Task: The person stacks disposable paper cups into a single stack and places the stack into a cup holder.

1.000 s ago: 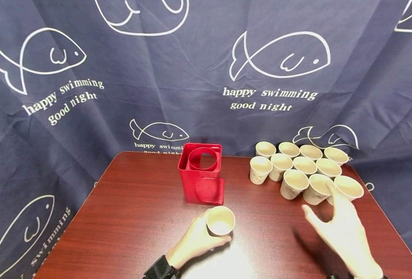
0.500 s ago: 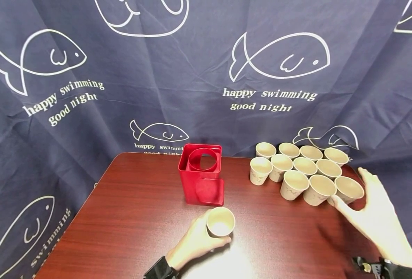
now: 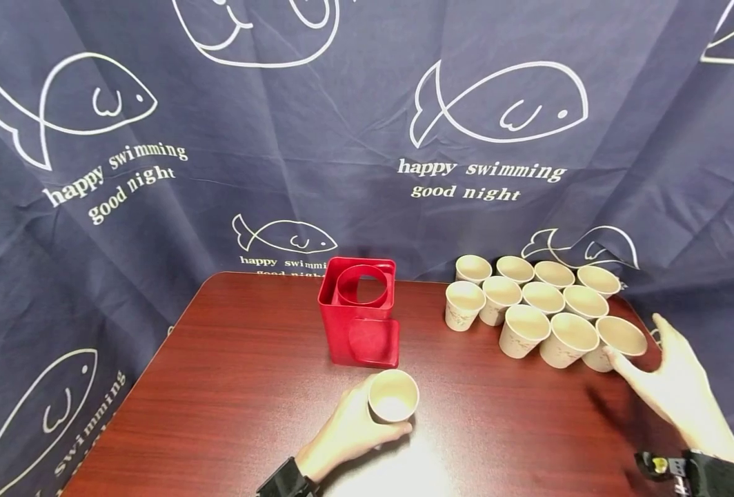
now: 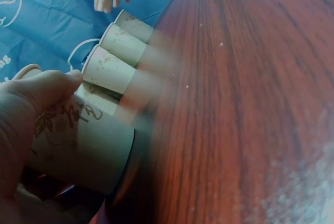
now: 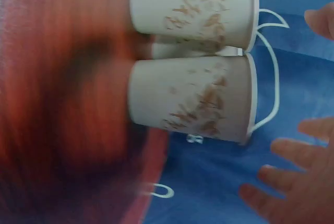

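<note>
My left hand (image 3: 354, 428) grips an upright paper cup (image 3: 394, 397) by its side, low over the table or standing on it; I cannot tell which. In the left wrist view, the thumb curls around this printed cup (image 4: 86, 148). My right hand (image 3: 680, 383) is spread, thumb and fingers apart, at the front-right cup (image 3: 621, 337) of a cluster. The thumb overlaps that cup's left side in the head view. In the right wrist view, the fingers (image 5: 292, 153) stand away from the nearest cup (image 5: 190, 98), which has a brown leaf print.
A red square holder (image 3: 351, 331) with a round ring in its top stands at the table's back middle. Several upright paper cups (image 3: 524, 330) stand in rows at the back right. Behind the wooden table (image 3: 236, 359) hangs a dark blue curtain (image 3: 367, 172) with fish drawings.
My right hand has moved right, from over the front row of cups to the right side of the front-right cup. My left hand still holds its cup in the same place.
</note>
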Action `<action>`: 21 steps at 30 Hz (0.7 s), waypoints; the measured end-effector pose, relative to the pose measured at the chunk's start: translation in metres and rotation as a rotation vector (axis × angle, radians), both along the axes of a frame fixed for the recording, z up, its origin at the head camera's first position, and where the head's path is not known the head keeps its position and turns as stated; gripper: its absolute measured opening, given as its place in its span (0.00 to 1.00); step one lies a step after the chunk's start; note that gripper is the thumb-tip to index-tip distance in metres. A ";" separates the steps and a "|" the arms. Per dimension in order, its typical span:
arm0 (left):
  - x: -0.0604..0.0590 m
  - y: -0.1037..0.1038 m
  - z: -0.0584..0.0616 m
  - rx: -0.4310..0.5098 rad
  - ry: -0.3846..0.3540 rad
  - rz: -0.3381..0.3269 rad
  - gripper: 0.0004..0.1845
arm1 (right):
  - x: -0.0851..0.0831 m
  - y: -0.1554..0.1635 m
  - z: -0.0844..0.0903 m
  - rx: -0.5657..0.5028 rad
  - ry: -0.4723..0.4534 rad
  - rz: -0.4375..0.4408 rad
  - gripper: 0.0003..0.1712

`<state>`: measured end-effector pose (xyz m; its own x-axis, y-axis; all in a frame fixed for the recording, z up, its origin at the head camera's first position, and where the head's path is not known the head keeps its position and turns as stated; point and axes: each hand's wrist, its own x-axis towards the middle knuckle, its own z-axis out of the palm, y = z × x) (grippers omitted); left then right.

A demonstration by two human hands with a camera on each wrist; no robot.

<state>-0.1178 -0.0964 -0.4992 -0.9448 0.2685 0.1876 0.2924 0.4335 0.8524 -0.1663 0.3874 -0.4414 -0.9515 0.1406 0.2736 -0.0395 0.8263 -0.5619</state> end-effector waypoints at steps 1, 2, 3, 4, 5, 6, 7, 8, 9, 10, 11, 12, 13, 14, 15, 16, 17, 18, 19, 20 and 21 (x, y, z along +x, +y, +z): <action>0.000 0.000 0.000 0.000 -0.002 0.001 0.37 | 0.000 0.001 -0.002 -0.007 -0.013 -0.009 0.58; 0.000 0.000 0.000 0.000 -0.003 0.002 0.37 | -0.001 0.002 -0.005 -0.012 -0.026 -0.019 0.58; 0.000 0.000 0.000 -0.002 -0.001 0.003 0.37 | -0.002 0.002 -0.007 -0.010 -0.038 -0.029 0.58; 0.000 0.000 0.001 -0.001 0.000 0.001 0.37 | -0.002 0.002 -0.009 -0.007 -0.045 -0.036 0.57; 0.000 -0.001 0.001 0.001 -0.002 0.000 0.37 | -0.003 0.003 -0.011 -0.006 -0.053 -0.042 0.57; 0.001 -0.001 0.001 0.002 -0.001 -0.002 0.37 | -0.004 0.003 -0.012 -0.005 -0.060 -0.051 0.56; 0.001 -0.001 0.001 0.005 0.004 -0.006 0.37 | -0.006 0.002 -0.013 -0.005 -0.067 -0.060 0.55; 0.001 -0.001 0.001 0.009 0.002 -0.009 0.37 | -0.007 0.002 -0.014 -0.006 -0.077 -0.068 0.55; 0.001 -0.001 0.001 0.015 0.002 -0.013 0.37 | -0.008 0.001 -0.015 -0.008 -0.086 -0.076 0.54; 0.001 -0.001 0.000 0.022 0.002 -0.018 0.37 | -0.010 0.001 -0.016 -0.012 -0.096 -0.085 0.53; 0.001 -0.001 0.000 0.027 0.001 -0.022 0.36 | -0.011 0.001 -0.016 -0.018 -0.109 -0.093 0.53; 0.001 -0.001 0.001 0.033 0.003 -0.026 0.36 | -0.012 0.000 -0.016 -0.024 -0.119 -0.101 0.53; 0.001 -0.001 0.000 0.037 0.002 -0.028 0.36 | -0.013 0.000 -0.017 -0.028 -0.129 -0.107 0.53; 0.001 -0.001 0.000 0.041 -0.003 -0.030 0.36 | -0.014 0.000 -0.017 -0.030 -0.138 -0.113 0.53; 0.001 -0.001 0.000 0.045 -0.001 -0.033 0.36 | -0.015 0.000 -0.017 -0.031 -0.144 -0.118 0.53; 0.001 -0.001 0.000 0.048 -0.003 -0.035 0.36 | -0.015 0.000 -0.017 -0.032 -0.150 -0.122 0.53; 0.000 -0.001 0.000 0.047 -0.006 -0.035 0.36 | -0.016 -0.001 -0.017 -0.030 -0.151 -0.125 0.53; 0.000 -0.001 0.000 0.045 -0.007 -0.033 0.36 | -0.016 -0.001 -0.017 -0.026 -0.148 -0.131 0.53; 0.000 -0.001 0.000 0.042 -0.008 -0.032 0.36 | -0.016 -0.002 -0.017 -0.024 -0.146 -0.134 0.52; 0.000 -0.001 0.000 0.039 -0.009 -0.030 0.36 | -0.016 -0.002 -0.017 -0.023 -0.142 -0.138 0.52; 0.000 -0.001 0.000 0.034 -0.009 -0.027 0.36 | -0.016 -0.003 -0.016 -0.021 -0.138 -0.143 0.51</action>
<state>-0.1176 -0.0971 -0.4989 -0.9390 0.2875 0.1887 0.2959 0.3960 0.8693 -0.1828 0.3845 -0.4579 -0.9497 0.2812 0.1376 0.1559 0.8060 -0.5710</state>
